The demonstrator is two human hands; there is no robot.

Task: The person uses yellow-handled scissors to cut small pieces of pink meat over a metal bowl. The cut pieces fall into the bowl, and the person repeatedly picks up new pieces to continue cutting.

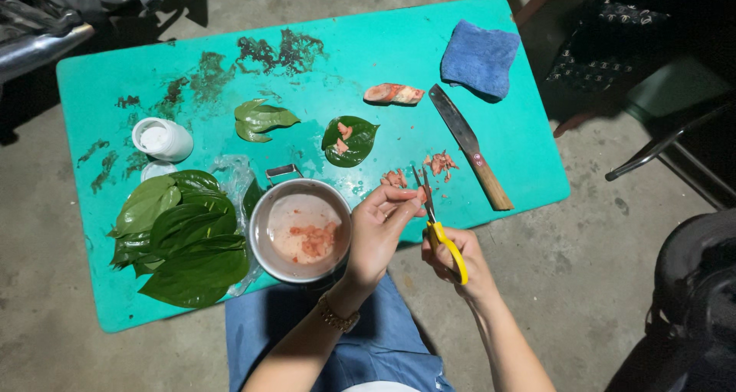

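The right hand (pixel 460 260) grips yellow-handled metal scissors (pixel 437 227). The left hand (pixel 381 227) pinches a small pink piece (pixel 421 196) at the blades, above the teal table (pixel 383 54), beside the round metal pot (pixel 300 229).

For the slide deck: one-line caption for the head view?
Right hand snips a pink piece held by left hand with yellow scissors over a green table beside leaves.

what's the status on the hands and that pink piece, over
Right hand grips yellow scissors, blades up. Left hand pinches small pink piece at the blades. Metal bowl beside left hand; nothing in the way.
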